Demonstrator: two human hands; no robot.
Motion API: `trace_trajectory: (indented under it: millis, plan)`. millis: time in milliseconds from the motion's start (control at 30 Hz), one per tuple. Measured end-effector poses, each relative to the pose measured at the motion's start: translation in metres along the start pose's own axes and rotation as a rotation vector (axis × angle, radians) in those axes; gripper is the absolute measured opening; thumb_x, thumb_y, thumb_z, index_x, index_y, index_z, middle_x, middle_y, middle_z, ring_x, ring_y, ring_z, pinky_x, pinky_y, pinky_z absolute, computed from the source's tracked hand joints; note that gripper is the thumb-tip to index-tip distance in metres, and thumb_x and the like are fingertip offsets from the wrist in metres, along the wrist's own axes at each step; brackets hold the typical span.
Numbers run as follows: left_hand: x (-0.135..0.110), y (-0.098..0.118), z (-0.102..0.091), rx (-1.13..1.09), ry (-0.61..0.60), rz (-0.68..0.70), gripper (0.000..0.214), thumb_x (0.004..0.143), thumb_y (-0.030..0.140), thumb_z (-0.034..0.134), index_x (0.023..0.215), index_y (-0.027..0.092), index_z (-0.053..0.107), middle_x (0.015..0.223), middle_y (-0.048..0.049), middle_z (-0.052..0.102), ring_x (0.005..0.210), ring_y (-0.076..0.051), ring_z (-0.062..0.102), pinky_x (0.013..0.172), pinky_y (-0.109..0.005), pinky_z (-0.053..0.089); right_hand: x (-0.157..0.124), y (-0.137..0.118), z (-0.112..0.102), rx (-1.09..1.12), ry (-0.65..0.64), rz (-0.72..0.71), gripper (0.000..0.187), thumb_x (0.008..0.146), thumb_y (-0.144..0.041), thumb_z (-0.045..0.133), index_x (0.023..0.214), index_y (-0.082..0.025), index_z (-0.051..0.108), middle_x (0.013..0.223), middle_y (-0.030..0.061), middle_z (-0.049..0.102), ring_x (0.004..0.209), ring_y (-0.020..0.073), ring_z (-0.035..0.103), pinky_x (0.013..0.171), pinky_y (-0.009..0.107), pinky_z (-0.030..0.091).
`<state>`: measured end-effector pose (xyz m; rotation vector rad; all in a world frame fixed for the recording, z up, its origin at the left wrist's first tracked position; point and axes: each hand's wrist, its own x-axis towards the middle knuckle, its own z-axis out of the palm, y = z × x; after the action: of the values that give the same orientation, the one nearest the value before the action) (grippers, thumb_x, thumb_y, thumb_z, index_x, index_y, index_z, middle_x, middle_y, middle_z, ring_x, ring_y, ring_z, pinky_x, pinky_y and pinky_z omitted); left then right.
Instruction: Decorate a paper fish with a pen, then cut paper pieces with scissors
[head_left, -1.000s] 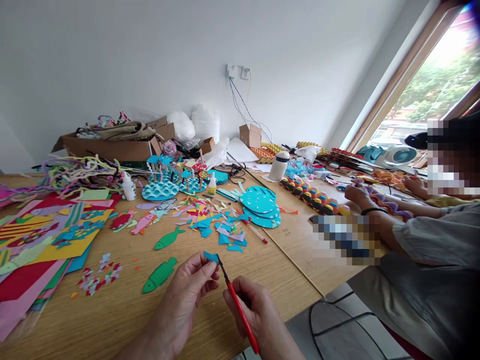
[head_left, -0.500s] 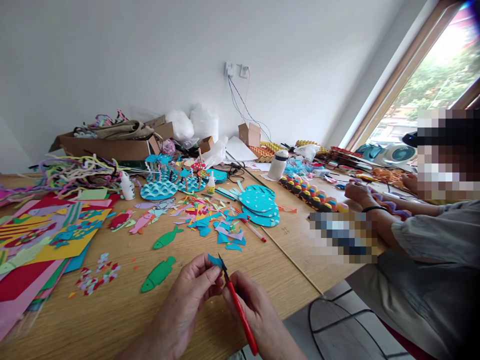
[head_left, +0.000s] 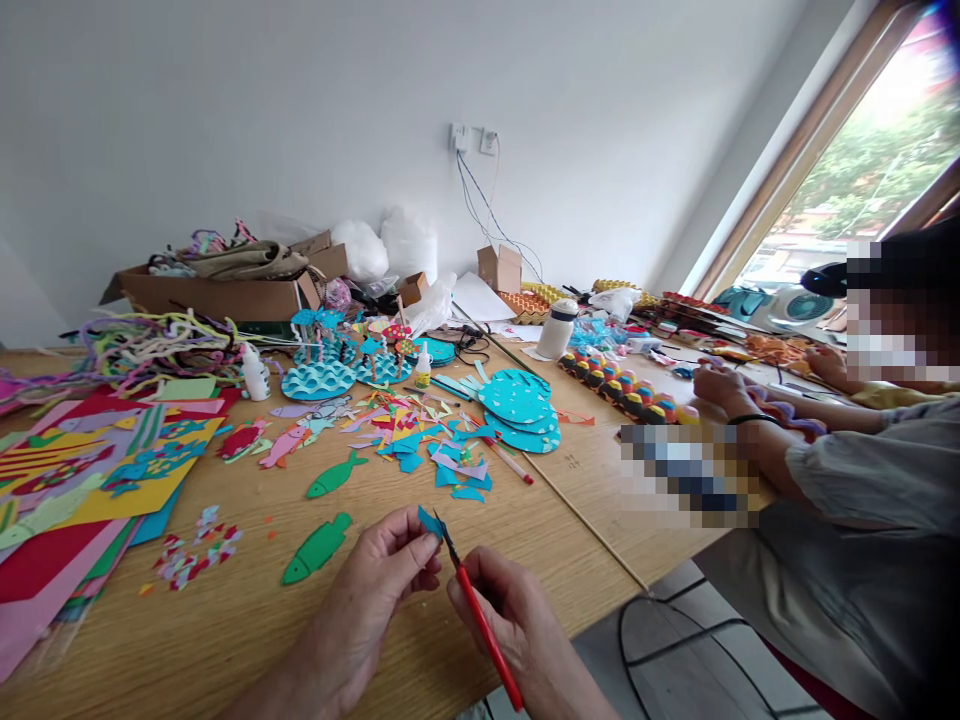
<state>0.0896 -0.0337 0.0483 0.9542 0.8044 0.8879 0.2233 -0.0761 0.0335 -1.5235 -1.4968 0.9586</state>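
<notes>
My left hand (head_left: 375, 585) pinches a small blue paper piece (head_left: 430, 521) between thumb and fingers, just above the wooden table (head_left: 247, 610). My right hand (head_left: 510, 610) is closed round red-handled scissors (head_left: 480, 615), whose dark tips touch the blue piece. Two green paper fish (head_left: 318, 549) lie on the table to the left of my hands.
Coloured paper scraps (head_left: 427, 440), blue paper discs (head_left: 517, 400), stacked coloured sheets (head_left: 67, 500), a glue bottle (head_left: 424, 368) and a cardboard box (head_left: 217, 290) cover the table. A thin wooden stick (head_left: 585, 530) lies diagonally. Another person sits at the right, one hand (head_left: 716, 390) on the table.
The blue piece has turned slightly in my left fingers and the scissor tips have shifted a little against it. Both hands stay in the same place.
</notes>
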Motion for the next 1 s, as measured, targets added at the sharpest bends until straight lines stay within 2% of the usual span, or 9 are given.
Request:
trace_trajectory:
  millis: [400, 700, 867, 1000]
  plan:
    - [-0.001, 0.003, -0.004, 0.057, 0.09, -0.033, 0.014, 0.063, 0.029, 0.07, 0.064, 0.017, 0.062, 0.062, -0.0002, 0.058, 0.063, -0.014, 0.052, 0.061, -0.024, 0.042, 0.0, -0.001, 0.0, -0.042, -0.012, 0.052, 0.025, 0.069, -0.038, 0.045, 0.053, -0.019, 0.038, 0.049, -0.0051, 0.033, 0.049, 0.0086, 0.028, 0.045, 0.021, 0.022]
    - [0.0, 0.004, -0.008, 0.136, 0.111, 0.005, 0.013, 0.064, 0.028, 0.068, 0.064, 0.016, 0.062, 0.061, 0.0001, 0.057, 0.061, -0.014, 0.05, 0.06, -0.024, 0.043, 0.001, 0.001, 0.002, -0.088, -0.015, 0.043, 0.021, 0.068, -0.032, 0.044, 0.053, -0.019, 0.037, 0.048, -0.0049, 0.034, 0.047, 0.0083, 0.028, 0.044, 0.021, 0.021]
    - [-0.001, -0.002, -0.008, 0.094, 0.078, 0.016, 0.017, 0.069, 0.034, 0.066, 0.069, 0.017, 0.061, 0.064, 0.0008, 0.055, 0.064, -0.014, 0.05, 0.062, -0.026, 0.044, 0.002, 0.003, 0.004, -0.052, -0.009, 0.052, 0.025, 0.068, -0.037, 0.042, 0.053, -0.019, 0.036, 0.049, -0.0046, 0.033, 0.049, 0.0088, 0.028, 0.045, 0.022, 0.022]
    - [0.0, -0.009, -0.008, 0.087, 0.06, 0.022, 0.019, 0.066, 0.033, 0.067, 0.067, 0.017, 0.058, 0.063, 0.0014, 0.054, 0.063, -0.013, 0.049, 0.062, -0.026, 0.044, 0.002, 0.004, 0.006, -0.042, -0.023, 0.061, 0.026, 0.069, -0.04, 0.042, 0.054, -0.019, 0.038, 0.051, -0.0041, 0.034, 0.05, 0.0094, 0.029, 0.046, 0.022, 0.022]
